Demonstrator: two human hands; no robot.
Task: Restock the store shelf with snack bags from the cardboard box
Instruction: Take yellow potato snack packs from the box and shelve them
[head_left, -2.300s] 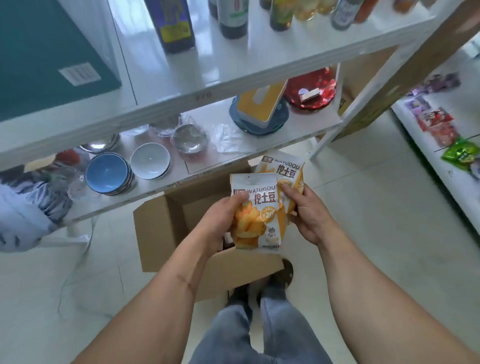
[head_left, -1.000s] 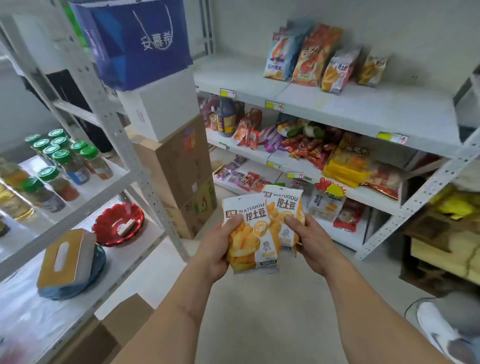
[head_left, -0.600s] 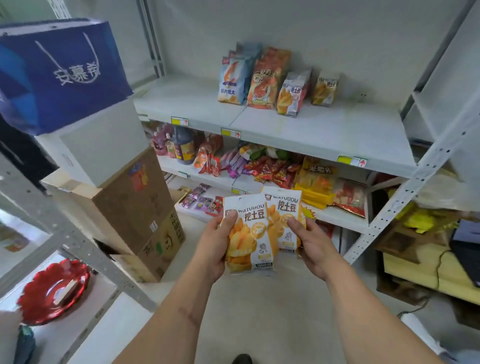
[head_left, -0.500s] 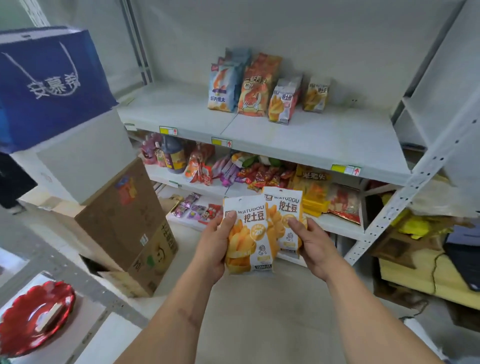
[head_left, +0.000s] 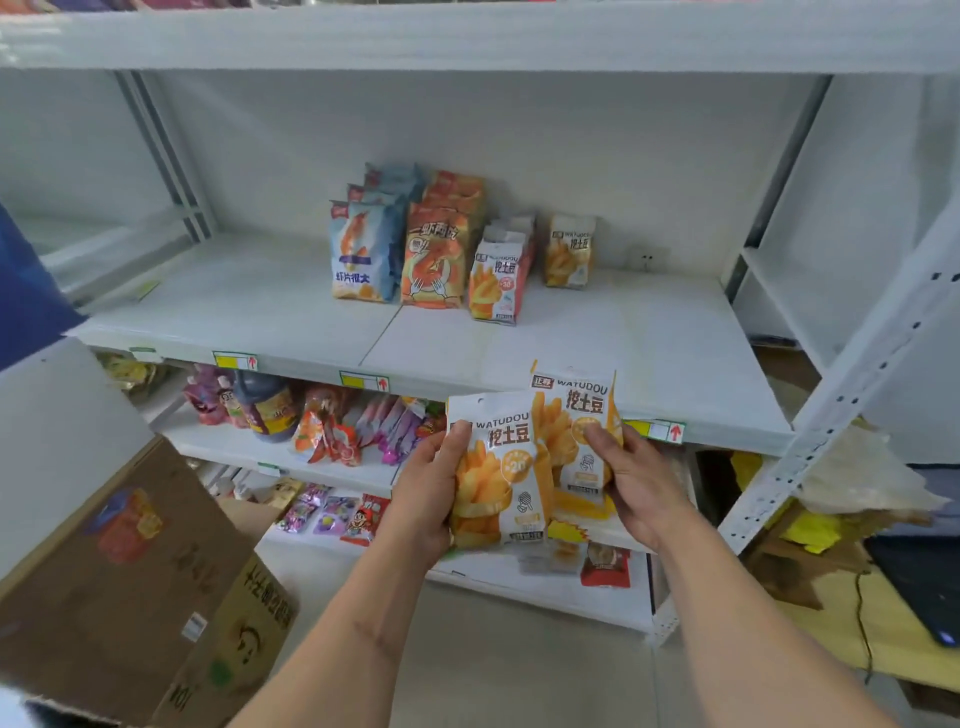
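My left hand (head_left: 426, 493) grips a yellow-and-white Watudou fries snack bag (head_left: 501, 483) by its left edge. My right hand (head_left: 641, 483) grips a second bag of the same kind (head_left: 576, 410), partly behind the first. Both bags are upright, in front of and just below the front edge of the white store shelf (head_left: 597, 358). At the back of that shelf stand rows of snack bags: blue (head_left: 363, 254), orange (head_left: 436, 254), pink-sided Watudou (head_left: 496, 280) and one matching yellow Watudou bag (head_left: 569, 252). The cardboard box I took the bags from is out of view.
Lower shelves (head_left: 291, 452) hold bottles and mixed small snack packets. A stack of cardboard cartons (head_left: 130, 582) stands at the lower left. A perforated shelf upright (head_left: 841, 395) slants at the right, with yellow clutter and a wooden pallet (head_left: 831, 597) beyond it.
I have turned from the box to the snack shelf and come closer. Both hands have kept their bags and raised them toward the shelf's front edge.
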